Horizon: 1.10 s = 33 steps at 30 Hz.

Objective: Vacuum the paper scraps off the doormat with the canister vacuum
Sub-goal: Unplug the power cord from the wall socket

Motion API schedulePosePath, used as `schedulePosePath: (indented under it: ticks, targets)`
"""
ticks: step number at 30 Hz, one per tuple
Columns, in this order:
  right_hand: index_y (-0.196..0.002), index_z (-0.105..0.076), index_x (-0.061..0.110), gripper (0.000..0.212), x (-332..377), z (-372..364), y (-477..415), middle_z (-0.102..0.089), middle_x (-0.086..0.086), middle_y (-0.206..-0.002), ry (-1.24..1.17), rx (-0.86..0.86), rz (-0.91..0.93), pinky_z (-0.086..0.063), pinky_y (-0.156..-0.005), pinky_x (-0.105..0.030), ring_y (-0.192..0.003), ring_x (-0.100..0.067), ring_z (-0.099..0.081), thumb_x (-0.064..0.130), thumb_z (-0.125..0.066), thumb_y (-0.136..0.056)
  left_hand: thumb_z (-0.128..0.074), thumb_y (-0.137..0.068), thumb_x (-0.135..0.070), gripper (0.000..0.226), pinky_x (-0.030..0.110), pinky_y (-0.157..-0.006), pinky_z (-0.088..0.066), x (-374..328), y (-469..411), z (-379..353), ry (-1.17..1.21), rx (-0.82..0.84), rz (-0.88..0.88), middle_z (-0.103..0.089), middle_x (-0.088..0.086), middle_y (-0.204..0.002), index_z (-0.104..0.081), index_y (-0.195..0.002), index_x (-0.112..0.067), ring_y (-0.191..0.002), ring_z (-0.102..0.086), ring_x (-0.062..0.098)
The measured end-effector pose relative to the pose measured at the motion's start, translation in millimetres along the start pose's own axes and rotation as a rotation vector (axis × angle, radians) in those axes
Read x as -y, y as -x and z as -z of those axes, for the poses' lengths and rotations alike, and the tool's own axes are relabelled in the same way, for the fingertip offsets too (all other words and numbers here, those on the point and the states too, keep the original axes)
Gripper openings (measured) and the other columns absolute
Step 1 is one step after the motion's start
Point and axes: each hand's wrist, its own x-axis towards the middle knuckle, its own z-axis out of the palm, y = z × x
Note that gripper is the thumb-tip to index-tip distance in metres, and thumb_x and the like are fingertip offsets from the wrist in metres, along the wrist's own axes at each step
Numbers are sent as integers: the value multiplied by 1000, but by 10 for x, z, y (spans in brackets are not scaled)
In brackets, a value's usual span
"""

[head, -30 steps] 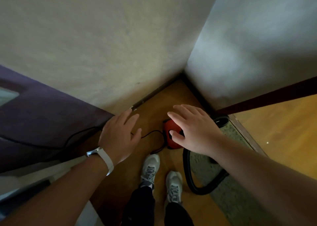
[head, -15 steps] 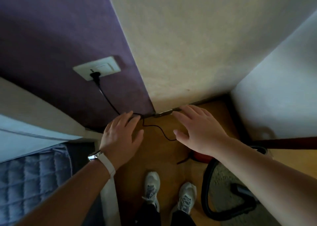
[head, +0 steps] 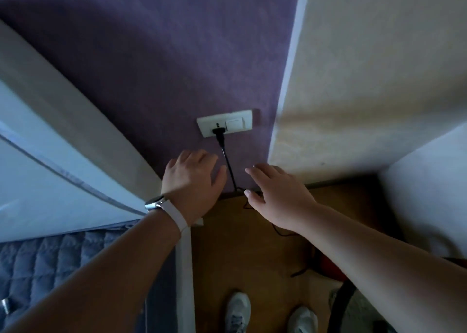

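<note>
A black plug (head: 218, 132) sits in a white wall socket (head: 225, 123) on the purple wall, and its black cord (head: 228, 166) runs down to the wooden floor. My left hand (head: 193, 181), with a white watch band at the wrist, hovers just left of the cord, fingers apart and empty. My right hand (head: 278, 196) hovers just right of the cord, fingers spread, holding nothing. A sliver of the red canister vacuum (head: 332, 269) and its black hose (head: 338, 305) show at the lower right, mostly hidden by my right arm. A corner of the doormat (head: 358, 315) lies beside the hose.
A bed with a quilted blue cover (head: 50, 264) fills the lower left. A cream wall (head: 366, 92) meets the purple wall at a corner. My two grey shoes (head: 237, 310) stand on the wooden floor (head: 240, 244).
My view has swung left and up from the vacuum to the socket. Both hands have risen toward the plug and cord, still empty.
</note>
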Motion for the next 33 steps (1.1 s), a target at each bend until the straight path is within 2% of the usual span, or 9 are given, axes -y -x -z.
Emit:
schedulePosePath:
  ticks: [5, 7, 9, 10, 12, 18, 22, 26, 33]
  targets:
    - [-149, -31, 26, 54, 112, -110, -505, -45, 2, -147, -115, -8, -79, -48, -90, -36, -122, -22, -55, 50, -39, -102, -40, -97, -52, 35, 38, -72, -54, 96, -338, -133, 172, 202, 210, -67, -3, -94, -61, -97, -24, -84, -63, 23]
    - [-141, -40, 25, 47, 170, -172, -638, -53, 2, -136, -141, -5, -110, -51, -85, -35, -112, -20, -59, 49, -41, -101, -42, -97, -53, 33, 35, -69, -53, 82, -433, -191, 229, 256, 253, -66, -5, -94, -59, -98, -25, -84, -63, 20]
    - [-113, -52, 24, 26, 211, -265, -762, -60, 2, -112, -192, 10, -167, -50, -75, -33, -93, -16, -61, 45, -41, -101, -43, -96, -54, 32, 32, -65, -50, 73, -503, -266, 272, 289, 298, -64, -6, -88, -59, -91, -26, -79, -61, 18]
    - [-93, -50, 26, 22, 218, -311, -815, -59, 3, -96, -239, 19, -197, -47, -68, -32, -81, -14, -59, 43, -40, -102, -43, -95, -54, 33, 30, -61, -46, 72, -530, -309, 297, 306, 330, -63, -6, -83, -58, -85, -26, -76, -60, 17]
    - [-73, -40, 30, 32, 230, -393, -885, -52, 6, -75, -330, 24, -230, -38, -57, -28, -64, -9, -50, 40, -38, -103, -45, -95, -53, 34, 28, -56, -39, 71, -558, -378, 349, 318, 379, -61, -7, -78, -55, -77, -26, -71, -58, 15]
    - [-93, -59, 15, 35, 225, -520, -824, -62, -5, -71, -533, 22, -260, -38, -53, -35, -56, -18, -54, 37, -35, -105, -48, -98, -40, 41, 27, -48, -29, 72, -509, -474, 429, 204, 326, -52, -2, -59, -44, -62, -22, -55, -50, 16]
    - [-88, -57, 16, 33, 229, -485, -768, -67, -12, -80, -595, 7, -226, -47, -60, -40, -67, -27, -62, 33, -36, -105, -48, -99, -39, 39, 31, -48, -38, 82, -475, -553, 447, 124, 278, -54, 0, -58, -49, -66, -19, -54, -53, 18]
    - [-82, -49, 23, 33, 248, -486, -710, -60, -3, -68, -531, -7, -147, -34, -49, -30, -52, -16, -51, 35, -31, -107, -53, -98, -33, 39, 33, -46, -43, 62, -401, -542, 555, 18, 247, -52, 1, -52, -48, -63, -17, -48, -51, 18]
    - [-75, -47, 33, 31, 192, -752, -212, -51, 7, -61, -566, 105, -130, -28, -48, -20, -49, -7, -45, 39, -40, -105, -49, -95, -42, 39, 24, -39, -34, 62, 150, -604, 578, 168, 132, -47, -4, -45, -43, -59, -28, -38, -46, 12]
